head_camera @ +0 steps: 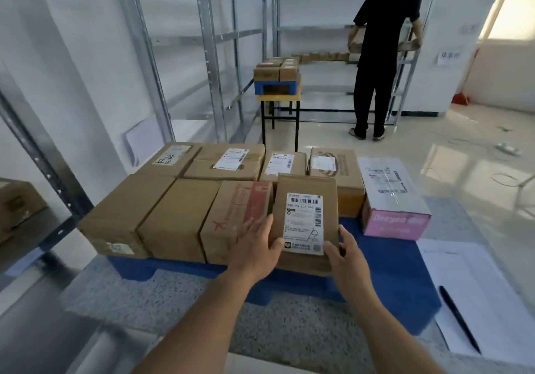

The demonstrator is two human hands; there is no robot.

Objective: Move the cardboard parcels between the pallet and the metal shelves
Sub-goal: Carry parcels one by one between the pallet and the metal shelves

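My left hand [254,246] and right hand [344,253] clasp the small labelled parcel [305,217] at the near edge of the blue pallet [385,260], while about ten parcels, I judge, wait for the metal shelves [202,37].

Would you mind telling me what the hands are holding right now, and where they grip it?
Both hands, left and right, grip a small labelled cardboard parcel by its near bottom corners, one on each side.
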